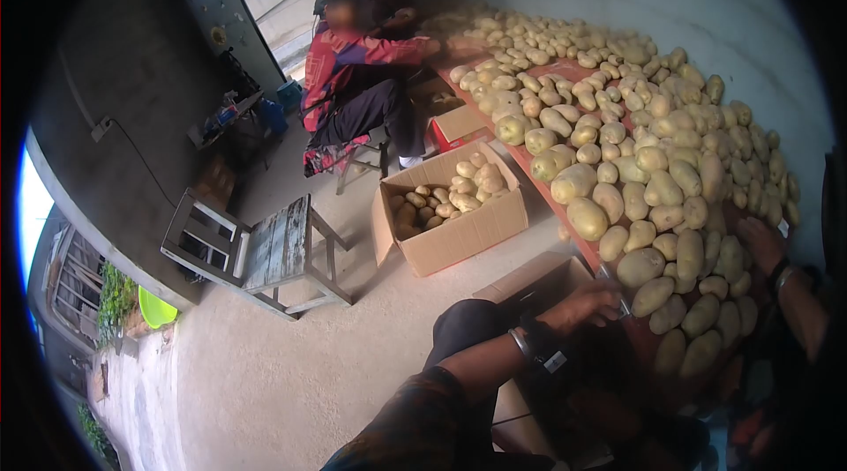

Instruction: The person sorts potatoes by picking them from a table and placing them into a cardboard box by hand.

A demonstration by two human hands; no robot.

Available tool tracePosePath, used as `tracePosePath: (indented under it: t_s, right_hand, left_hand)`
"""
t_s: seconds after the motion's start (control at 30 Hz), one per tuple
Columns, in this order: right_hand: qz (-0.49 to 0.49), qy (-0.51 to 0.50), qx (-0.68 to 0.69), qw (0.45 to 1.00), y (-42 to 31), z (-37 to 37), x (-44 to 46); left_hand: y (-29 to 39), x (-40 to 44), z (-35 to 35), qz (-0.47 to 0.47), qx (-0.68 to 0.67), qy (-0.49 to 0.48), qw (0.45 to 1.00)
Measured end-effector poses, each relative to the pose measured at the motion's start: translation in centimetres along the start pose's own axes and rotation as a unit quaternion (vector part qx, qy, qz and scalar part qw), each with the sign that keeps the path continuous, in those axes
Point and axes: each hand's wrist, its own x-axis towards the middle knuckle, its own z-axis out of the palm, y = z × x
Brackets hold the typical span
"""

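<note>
Many potatoes (653,158) lie heaped on a reddish table (565,74). At the table's near edge is my left hand (584,305), its fingers curled beside a small shiny thing (625,306); what they grip is too small to make out. My right hand (762,243) rests in shade against the right side of the heap, fingers stretched out over the potatoes, and no held object shows. Below my left hand, an open cardboard box (529,280) stands partly hidden by my arm and leg.
A cardboard box (468,237) of potatoes stands on the floor beside the table. Behind it a person (353,87) sits on a stool, arms reaching to the heap, near another box (459,124). A worn wooden chair (278,246) stands left. A wall borders the table.
</note>
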Motion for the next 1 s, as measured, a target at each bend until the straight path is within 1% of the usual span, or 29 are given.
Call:
tracePosePath:
  t_s: [0.2,0.27,0.5,0.57,0.77,0.83,1.0]
  right_hand:
    - [-0.012,0.005,-0.013,1.0,0.37,0.54,0.04]
    - [0.003,0.004,0.006,1.0,0.17,0.3,0.01]
    - [0.011,-0.016,0.001,1.0,0.17,0.19,0.0]
    - [0.001,0.004,0.004,1.0,0.29,0.43,-0.1]
    - [0.008,-0.017,-0.01,1.0,0.33,0.32,-0.05]
    - [0.004,-0.011,-0.007,1.0,0.33,0.3,-0.08]
    - [0.0,-0.006,0.01,1.0,0.31,0.16,-0.01]
  left_hand:
    - [0.11,0.07,0.05,-0.004,0.015,0.001,1.0]
    - [0.12,0.04,0.04,-0.003,0.014,0.002,1.0]
    - [-0.01,0.34,-0.19,0.002,0.019,0.027,0.999]
    - [-0.13,0.41,-0.34,0.006,0.014,0.026,1.0]
    - [-0.51,0.71,-0.74,0.014,0.01,0.021,1.0]
    - [-0.42,0.69,-0.72,0.015,0.01,0.021,1.0]
    - [-0.28,0.86,-0.76,0.011,0.016,0.046,0.999]
